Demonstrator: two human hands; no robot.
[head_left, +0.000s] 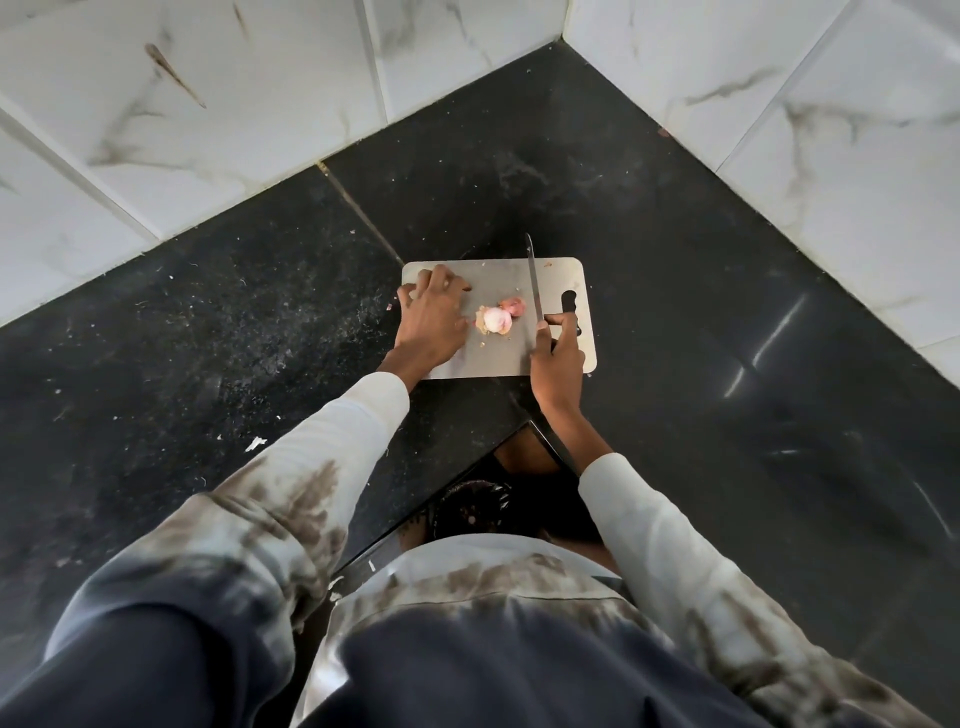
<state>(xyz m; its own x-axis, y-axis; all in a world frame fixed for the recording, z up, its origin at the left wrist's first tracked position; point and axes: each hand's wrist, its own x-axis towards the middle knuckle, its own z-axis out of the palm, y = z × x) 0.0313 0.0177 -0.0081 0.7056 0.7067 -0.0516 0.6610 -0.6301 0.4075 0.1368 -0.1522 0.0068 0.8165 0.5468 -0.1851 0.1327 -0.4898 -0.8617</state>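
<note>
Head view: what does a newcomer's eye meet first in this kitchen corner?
First the metal cutting board in the middle of the black counter, with a small peeled onion at its centre and a pink piece beside it. Then the knife that the right hand grips, blade pointing away, while the left hand rests on the board's left end.

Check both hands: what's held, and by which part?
Right hand grips the knife by its handle, blade pointing away over the cutting board. Left hand rests on the board's left side and holds nothing visible.
</note>
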